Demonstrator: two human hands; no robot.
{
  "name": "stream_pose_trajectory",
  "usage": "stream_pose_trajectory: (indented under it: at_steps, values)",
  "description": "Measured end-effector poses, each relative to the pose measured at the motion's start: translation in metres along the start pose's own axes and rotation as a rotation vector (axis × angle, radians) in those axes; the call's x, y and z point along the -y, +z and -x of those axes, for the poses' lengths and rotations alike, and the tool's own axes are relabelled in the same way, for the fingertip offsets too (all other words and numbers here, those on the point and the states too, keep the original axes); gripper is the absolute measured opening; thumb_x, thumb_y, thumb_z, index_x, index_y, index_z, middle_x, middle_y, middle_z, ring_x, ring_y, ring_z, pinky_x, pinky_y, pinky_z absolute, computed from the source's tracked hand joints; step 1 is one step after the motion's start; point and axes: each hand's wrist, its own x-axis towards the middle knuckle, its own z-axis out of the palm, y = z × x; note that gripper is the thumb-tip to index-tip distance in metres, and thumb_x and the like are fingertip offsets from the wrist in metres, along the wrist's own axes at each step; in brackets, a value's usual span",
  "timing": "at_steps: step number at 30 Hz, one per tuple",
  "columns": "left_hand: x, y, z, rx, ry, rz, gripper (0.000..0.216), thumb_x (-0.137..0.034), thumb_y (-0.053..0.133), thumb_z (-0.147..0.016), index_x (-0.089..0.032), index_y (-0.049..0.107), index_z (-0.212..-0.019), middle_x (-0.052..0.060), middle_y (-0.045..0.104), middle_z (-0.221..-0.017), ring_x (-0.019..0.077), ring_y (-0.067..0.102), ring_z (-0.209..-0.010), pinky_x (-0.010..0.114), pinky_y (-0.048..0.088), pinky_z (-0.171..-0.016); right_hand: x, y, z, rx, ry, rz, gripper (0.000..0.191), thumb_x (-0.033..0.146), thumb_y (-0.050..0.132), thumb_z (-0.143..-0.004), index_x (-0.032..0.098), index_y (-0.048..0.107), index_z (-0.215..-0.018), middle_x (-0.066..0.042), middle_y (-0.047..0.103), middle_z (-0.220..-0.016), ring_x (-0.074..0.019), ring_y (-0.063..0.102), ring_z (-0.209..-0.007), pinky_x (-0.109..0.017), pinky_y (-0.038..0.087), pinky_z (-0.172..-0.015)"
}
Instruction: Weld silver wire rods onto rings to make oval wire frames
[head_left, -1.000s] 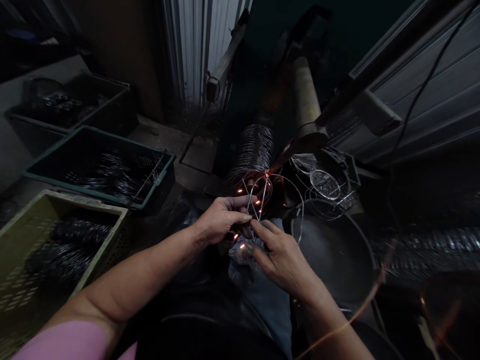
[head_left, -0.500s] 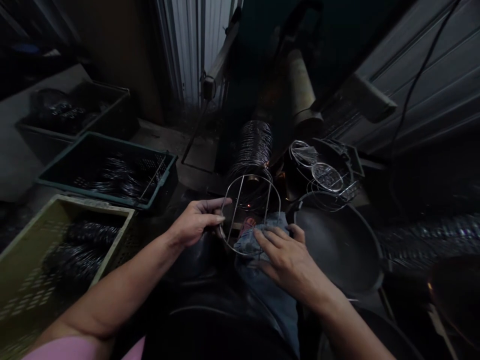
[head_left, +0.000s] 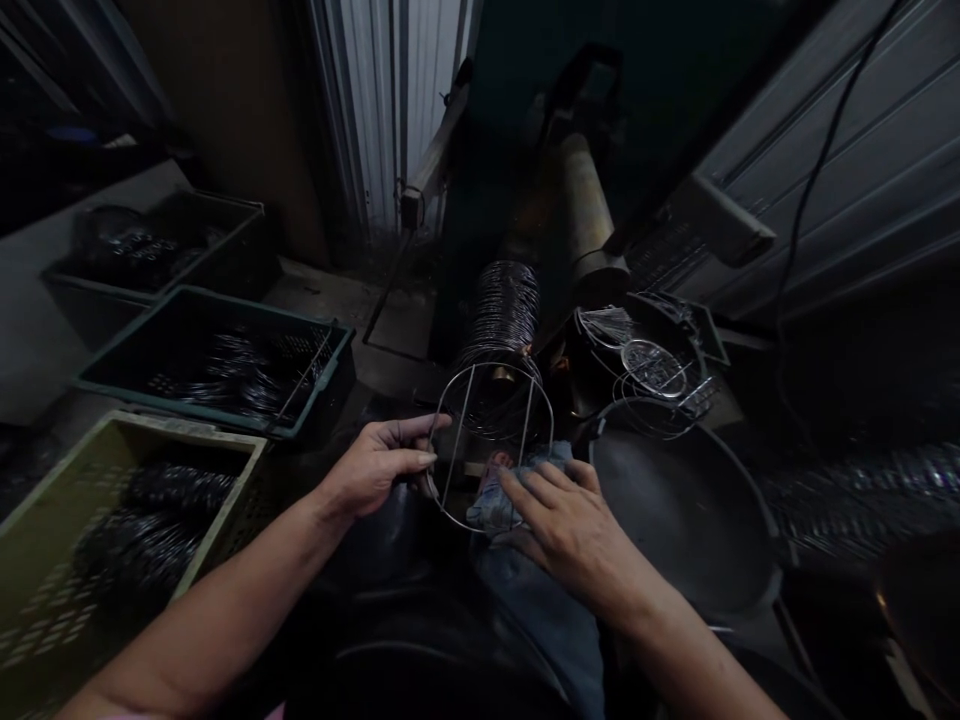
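Note:
A round wire ring (head_left: 528,400) with two straight wires across it stands tilted in front of me, between both hands. My left hand (head_left: 382,462) pinches its left rim between thumb and fingers. My right hand (head_left: 562,515) is at the lower right rim, fingers bent over it and thumb low; part of the contact is hidden. Behind the ring is my denim-covered leg (head_left: 540,600). Just beyond the ring, a stack of many dark wire rings (head_left: 508,305) hangs around a bar with a brass-coloured end (head_left: 504,374).
At left stand a yellow crate (head_left: 45,500), a green crate (head_left: 180,300) and a dark bin (head_left: 150,285), all holding wire pieces. To the right is a wide dark basin (head_left: 675,500); behind it, a container holds wire rings (head_left: 654,368). A thick cylinder (head_left: 589,205) juts from the machine.
The view has tilted up slightly, so the surroundings sit lower in the picture. Both hands keep nearly the same hold on the ring, which appears slightly further left.

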Motion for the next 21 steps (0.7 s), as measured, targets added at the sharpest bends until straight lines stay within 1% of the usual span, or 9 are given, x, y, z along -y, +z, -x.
stream_pose_trajectory:
  at_steps: [5,10,16,21]
  values:
    - [-0.001,-0.001,-0.004,-0.016,0.005,0.041,0.051,-0.010,0.068,-0.063,-0.012,0.062,-0.114,-0.002,0.056,-0.062,0.0129,0.058,-0.049,0.029,0.050,-0.055,-0.003,0.000,-0.005,0.022,0.015,-0.012,0.051,0.023,0.070,-0.076,0.013,0.050,-0.121,-0.009,0.062,-0.104,-0.0247,0.051,-0.099,-0.042,0.031,-0.086]
    - [-0.006,-0.001,-0.006,-0.050,0.018,0.051,0.051,-0.010,0.070,-0.061,-0.010,0.063,-0.112,-0.002,0.056,-0.061,0.0123,0.057,-0.049,0.029,0.051,-0.054,-0.006,0.000,-0.012,-0.003,0.000,-0.015,0.052,0.026,0.071,-0.076,0.013,0.050,-0.122,-0.008,0.062,-0.100,-0.0235,0.052,-0.094,-0.040,0.031,-0.083]
    - [-0.014,0.002,-0.011,-0.055,0.040,0.067,0.047,-0.010,0.069,-0.061,-0.012,0.066,-0.108,-0.002,0.055,-0.061,0.0105,0.056,-0.048,0.027,0.051,-0.053,-0.015,-0.003,-0.020,-0.006,-0.019,-0.025,0.047,0.032,0.067,-0.079,0.013,0.051,-0.120,-0.009,0.062,-0.098,-0.0222,0.053,-0.090,-0.038,0.033,-0.078]
    - [-0.021,0.006,-0.015,-0.061,0.030,0.095,0.047,-0.008,0.067,-0.061,-0.011,0.065,-0.108,-0.002,0.054,-0.061,0.0114,0.056,-0.049,0.028,0.051,-0.053,-0.024,-0.010,-0.025,0.013,-0.028,-0.028,0.043,0.029,0.065,-0.081,0.014,0.052,-0.120,-0.011,0.063,-0.100,-0.0234,0.054,-0.091,-0.039,0.032,-0.079]
